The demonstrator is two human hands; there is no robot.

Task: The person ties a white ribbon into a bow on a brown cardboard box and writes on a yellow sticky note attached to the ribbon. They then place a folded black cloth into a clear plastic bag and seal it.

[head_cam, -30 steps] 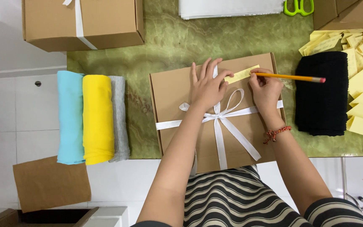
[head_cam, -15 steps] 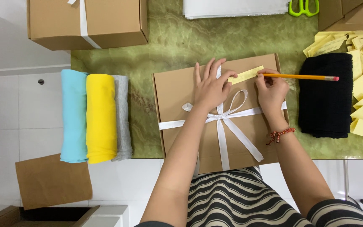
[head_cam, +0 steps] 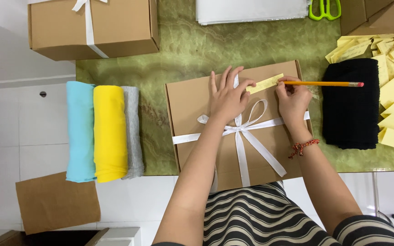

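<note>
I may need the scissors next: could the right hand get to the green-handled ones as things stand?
Probably yes. The green-handled scissors lie in the open on the table's far edge, nothing over them. But the right hand holds a pencil against the yellow slip, so it would likely have to free itself first.

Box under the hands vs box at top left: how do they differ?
The near box lies flat and shallow; the far box stands taller, with a side wall showing. The near box's white ribbon ends in a bow on the lid; no bow shows on the far box. The left hand presses only on the near box. Both are brown cardboard, tied with white ribbon.
</note>
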